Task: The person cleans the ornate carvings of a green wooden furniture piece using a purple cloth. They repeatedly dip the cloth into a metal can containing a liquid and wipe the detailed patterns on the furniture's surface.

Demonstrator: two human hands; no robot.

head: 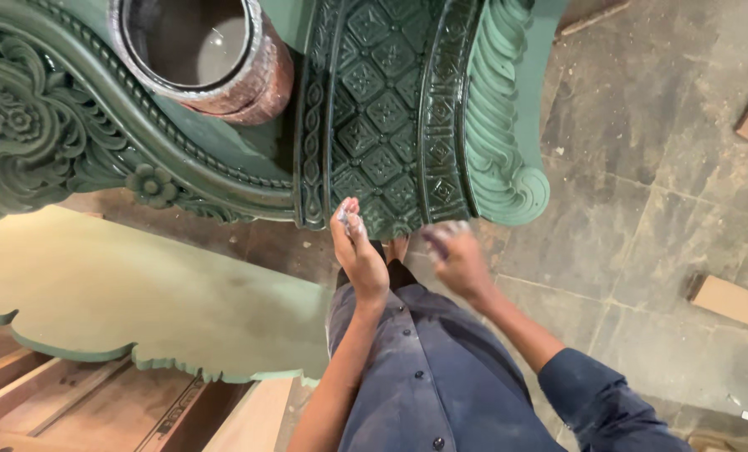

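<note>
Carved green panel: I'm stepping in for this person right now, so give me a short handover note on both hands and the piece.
Left hand: fingertips, dusted white, touch the lower edge of the carved green panel; what it grips cannot be told.
Right hand: blurred beside the same edge, fingers curled around something indistinct.
Round tin sits on the piece, upper left.
Flat green board lies lower left.
Done: carving looks fully coated green and partly glossy.
Left: cannot be judged from this view.
</note>
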